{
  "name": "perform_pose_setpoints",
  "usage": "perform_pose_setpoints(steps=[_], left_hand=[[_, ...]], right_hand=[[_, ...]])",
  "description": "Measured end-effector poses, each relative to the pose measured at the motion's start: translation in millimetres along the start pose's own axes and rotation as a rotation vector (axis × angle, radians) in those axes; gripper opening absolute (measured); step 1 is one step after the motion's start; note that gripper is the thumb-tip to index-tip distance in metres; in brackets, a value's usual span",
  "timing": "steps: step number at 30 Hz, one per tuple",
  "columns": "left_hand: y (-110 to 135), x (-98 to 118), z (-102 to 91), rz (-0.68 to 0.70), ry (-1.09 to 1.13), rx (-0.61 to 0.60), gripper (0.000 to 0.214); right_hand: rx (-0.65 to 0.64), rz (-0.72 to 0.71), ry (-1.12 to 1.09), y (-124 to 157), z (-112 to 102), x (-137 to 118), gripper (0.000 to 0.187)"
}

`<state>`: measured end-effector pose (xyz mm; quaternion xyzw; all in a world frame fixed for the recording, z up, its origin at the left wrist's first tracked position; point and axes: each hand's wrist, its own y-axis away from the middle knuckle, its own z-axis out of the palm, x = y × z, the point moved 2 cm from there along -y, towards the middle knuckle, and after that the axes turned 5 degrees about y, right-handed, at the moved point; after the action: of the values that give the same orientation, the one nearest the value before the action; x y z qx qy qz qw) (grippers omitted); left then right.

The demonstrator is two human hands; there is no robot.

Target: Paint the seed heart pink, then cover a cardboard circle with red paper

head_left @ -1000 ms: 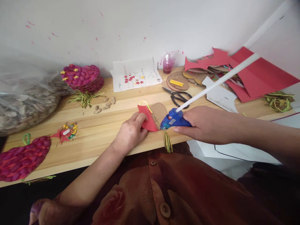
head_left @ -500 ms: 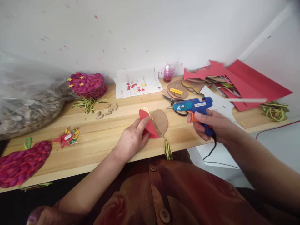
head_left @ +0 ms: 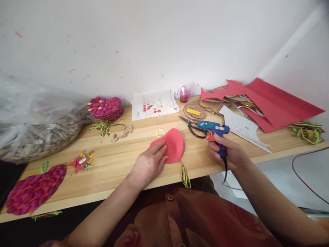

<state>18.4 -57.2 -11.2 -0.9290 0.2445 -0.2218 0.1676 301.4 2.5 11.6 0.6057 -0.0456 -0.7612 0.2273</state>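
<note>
In the head view, my left hand (head_left: 147,167) is lying palm down on the red paper (head_left: 175,146), its fingers stretched and close together, pressing rather than pinching. The paper is sitting by the table's (head_left: 128,147) near edge, around the middle, and is covering most of a card (head_left: 183,151), whose brown edge is showing on the right. My right hand (head_left: 230,151) is gripping the glue gun (head_left: 217,128) by its handle, farther right, just beside the scissors (head_left: 197,133); whether they are touching, I am not able to say. I am judging the step as bonding paper to card; the next move is calling for firm, even pressure out to the edges, the gun well apart. The piece's long axis is apparently running from the yellow loop (head_left: 160,129), far left, to the tassel (head_left: 185,175), near right. The gun's front is pointing left.
</note>
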Motion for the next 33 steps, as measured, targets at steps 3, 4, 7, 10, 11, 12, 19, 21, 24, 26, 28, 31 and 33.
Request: perform_pose_setpoints(steps=[3,4,7,10,11,12,19,21,24,26,28,31,33], left_hand=[[-0.9,1.6,1.8,0.05,-0.074,-0.023,0.034],[-1.4,2.0,1.9,0.066,-0.095,-0.032,0.034],[-3.1,1.8,1.9,0.093,-0.136,-0.078,0.037],[-4.0,-0.3,2.8,0.095,-0.16,-0.15,0.039],[-4.1,-1.0,3.3,0.091,-0.162,-0.175,0.039],[-4.2,-1.6,3.8,0.082,-0.161,-0.193,0.039],[-9.8,3.2,1.3,0.008,-0.215,-0.322,0.043],[-12.8,7.1,-1.2,-0.01,-0.223,-0.367,0.044],[-16.1,12.2,-4.9,-0.046,-0.211,-0.419,0.044],[-17.4,14.3,-6.5,-0.064,-0.211,-0.444,0.045],[-18.1,15.6,-7.6,-0.072,-0.216,-0.463,0.047],[-18.7,17.0,-9.0,-0.069,-0.216,-0.46,0.049],[-18.8,17.7,-9.6,-0.07,-0.211,-0.458,0.049]], right_hand=[[0.004,-0.033,-0.03,-1.1,-2.3,4.0,0.034],[0.005,-0.041,-0.043,-1.4,-3.0,5.1,0.034],[-0.013,-0.043,-0.091,-2.0,-4.4,7.2,0.033],[-0.043,-0.03,-0.136,-2.2,-5.0,8.5,0.03],[-0.046,-0.029,-0.146,-2.3,-5.1,8.8,0.029],[-0.044,-0.032,-0.153,-2.3,-5.1,9.0,0.029],[-0.026,-0.052,-0.164,-1.9,-3.2,8.5,0.03],[-0.026,-0.051,-0.161,-2.0,-3.6,8.8,0.029],[-0.041,-0.042,-0.164,-3.1,-5.3,10.2,0.029],[-0.045,-0.041,-0.175,-4.0,-6.6,11.3,0.028],[-0.042,-0.044,-0.191,-4.8,-7.3,12.1,0.027],[-0.034,-0.048,-0.211,-4.9,-6.5,11.7,0.026],[-0.03,-0.044,-0.218,-4.5,-5.2,10.7,0.026]])
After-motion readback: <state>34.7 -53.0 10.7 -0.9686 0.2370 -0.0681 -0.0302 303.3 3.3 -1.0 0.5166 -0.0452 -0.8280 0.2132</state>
